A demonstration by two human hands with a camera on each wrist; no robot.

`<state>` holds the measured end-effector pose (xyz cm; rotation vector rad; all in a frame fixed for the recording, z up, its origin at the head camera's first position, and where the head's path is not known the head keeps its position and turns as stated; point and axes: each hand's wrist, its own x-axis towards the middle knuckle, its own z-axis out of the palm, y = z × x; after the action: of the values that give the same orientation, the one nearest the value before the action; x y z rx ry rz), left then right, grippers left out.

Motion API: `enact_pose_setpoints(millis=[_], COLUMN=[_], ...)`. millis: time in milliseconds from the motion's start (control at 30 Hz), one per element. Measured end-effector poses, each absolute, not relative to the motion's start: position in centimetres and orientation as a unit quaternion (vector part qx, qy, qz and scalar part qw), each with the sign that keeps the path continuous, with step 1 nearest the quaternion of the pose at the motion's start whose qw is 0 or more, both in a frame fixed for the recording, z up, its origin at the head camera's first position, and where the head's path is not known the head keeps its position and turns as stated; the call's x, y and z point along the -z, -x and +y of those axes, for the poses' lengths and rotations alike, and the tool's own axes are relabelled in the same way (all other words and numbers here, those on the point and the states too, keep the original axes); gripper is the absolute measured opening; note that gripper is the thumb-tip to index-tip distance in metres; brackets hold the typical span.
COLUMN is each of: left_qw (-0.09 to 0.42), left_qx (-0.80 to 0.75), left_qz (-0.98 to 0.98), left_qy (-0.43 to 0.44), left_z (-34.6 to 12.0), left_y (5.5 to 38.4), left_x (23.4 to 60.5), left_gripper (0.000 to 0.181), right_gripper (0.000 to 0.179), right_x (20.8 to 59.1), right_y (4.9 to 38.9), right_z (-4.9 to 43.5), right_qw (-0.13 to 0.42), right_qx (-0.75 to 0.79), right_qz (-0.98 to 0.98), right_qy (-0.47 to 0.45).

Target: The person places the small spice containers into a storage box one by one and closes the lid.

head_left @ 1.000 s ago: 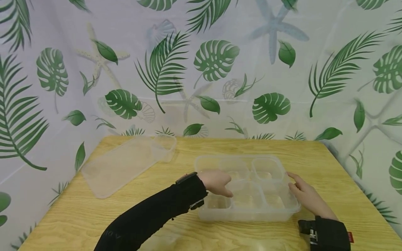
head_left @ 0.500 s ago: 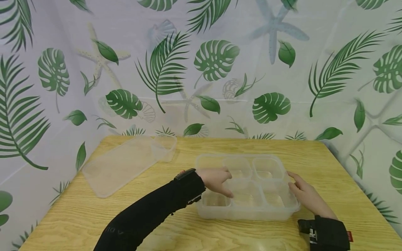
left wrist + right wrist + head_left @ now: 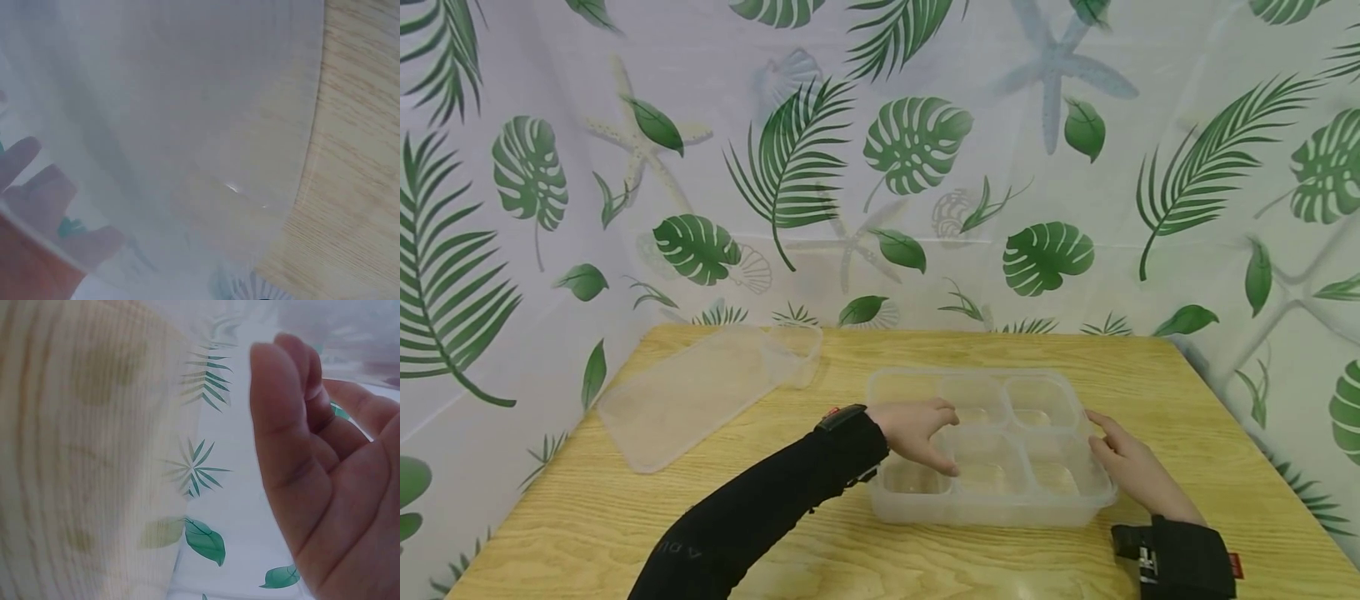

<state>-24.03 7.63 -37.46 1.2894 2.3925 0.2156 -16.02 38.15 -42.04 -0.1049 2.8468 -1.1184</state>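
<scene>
A translucent plastic storage box (image 3: 992,512) with several compartments sits right of centre on the table in the head view. My left hand (image 3: 916,432) reaches over its left half, fingers spread. Its fingertips are at the left edge of the back-middle compartment bin (image 3: 973,390), and the thumb is close to the divider in front. In the left wrist view, cloudy plastic (image 3: 206,125) covers much of the picture, and the hand (image 3: 44,206) shows partly through it. My right hand (image 3: 1133,463) has its loosely bent fingers (image 3: 281,419) against the box's right side.
A flat translucent lid (image 3: 692,398) lies at the table's back left, with a small clear bin (image 3: 793,358) at its right end. Behind the wooden table (image 3: 820,542) hangs a leaf-print cloth (image 3: 880,167).
The back-middle bin has shifted slightly to the right inside the box, and my left fingertips have moved a little right with it. The right hand has stayed in place.
</scene>
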Motion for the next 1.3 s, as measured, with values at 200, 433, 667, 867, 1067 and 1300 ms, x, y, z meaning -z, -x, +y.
enact_pose_setpoints(millis=[200, 433, 667, 867, 1067, 1300], left_qw=[0.196, 0.199, 0.145, 0.022, -0.093, -0.167], left_qx=[-0.071, -0.079, -0.121, -0.179, -0.233, -0.217], left_qz=[0.864, 0.857, 0.873, 0.9, 0.923, 0.943], left_qy=[-0.458, -0.469, -0.45, -0.397, -0.292, -0.188], left_z=[7.5, 6.4, 4.8, 2.8, 0.5, -2.4], left_y=[23.8, 23.8, 24.5, 25.8, 27.5, 29.7], left_x=[37.6, 37.8, 37.2, 36.8, 37.1, 39.4], left_gripper=[0.071, 0.074, 0.061, 0.039, 0.025, 0.023], right_gripper=[0.055, 0.056, 0.057, 0.057, 0.057, 0.057], right_x=[42.1, 42.3, 42.2, 42.0, 42.1, 42.2], right_y=[16.1, 16.1, 16.0, 16.0, 16.0, 16.0], right_z=[38.3, 38.1, 38.1, 38.2, 38.3, 38.3], right_qw=[0.048, 0.061, 0.055, 0.048, 0.047, 0.049], right_qx=[0.367, 0.379, 0.37, 0.369, 0.373, 0.375], right_qz=[0.928, 0.923, 0.927, 0.928, 0.926, 0.925], right_qy=[0.034, 0.035, 0.027, 0.03, 0.031, 0.033])
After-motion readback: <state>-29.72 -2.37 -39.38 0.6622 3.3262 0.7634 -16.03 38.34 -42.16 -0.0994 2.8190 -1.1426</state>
